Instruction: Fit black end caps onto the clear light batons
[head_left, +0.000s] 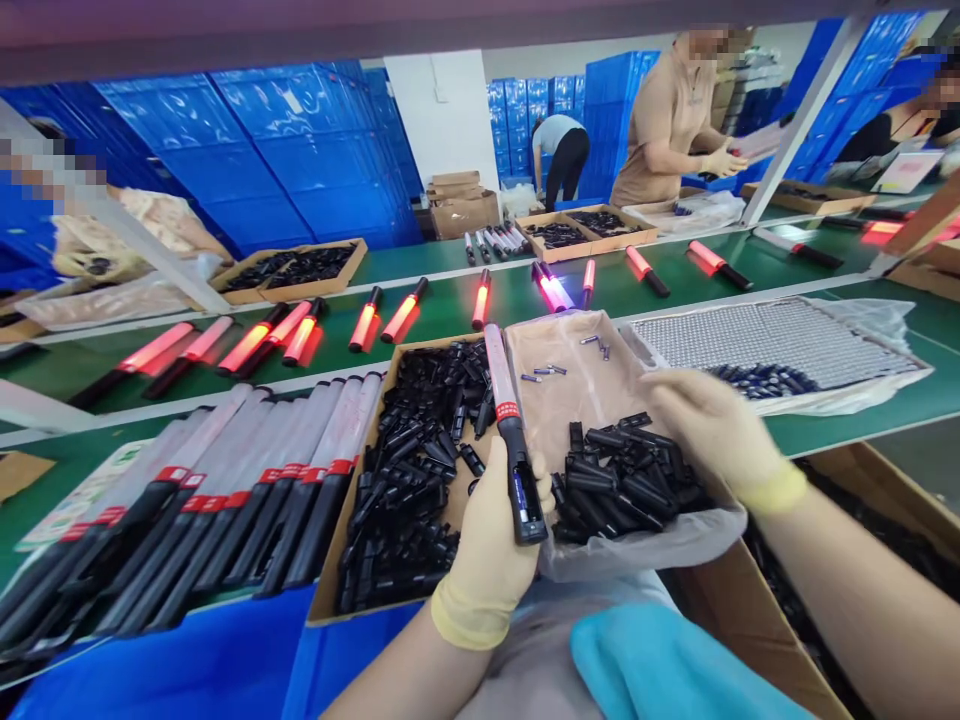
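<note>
Holding a black-handled baton light with a frosted tube and red band (508, 420) in my left hand (491, 545), gloved in cream latex, fingers wrapped round the handle near its open butt end, tube pointing up and away from me. Baton is unlit. My right hand (712, 425), same glove, hovers over a pile of small black plastic cap pieces (626, 480) lying on a clear plastic sheet (645, 545); fingers loosely curled downward, and I cannot tell whether they pinch a piece or only touch the pile.

Just left of the baton sits a brown cardboard tray full of black plastic parts (409, 470). Further left, a row of unlit batons with grey tubes and black handles (225, 490) lies side by side on the green bench (840, 425). A perforated white foam sheet holding small dark cells (765, 350) is to the right, near my right hand.

Progress, as I judge it: the row of unlit batons looks not yet handled, so plenty is left. On the green conveyor belt (525, 290) beyond, several glowing red batons (300, 335) lie spaced apart, seemingly finished units. The one in hand is mid-step, its end open.

Across the belt, a person in a tan shirt (667, 110) works at another station; blue plastic crates (262, 150) are stacked behind.
</note>
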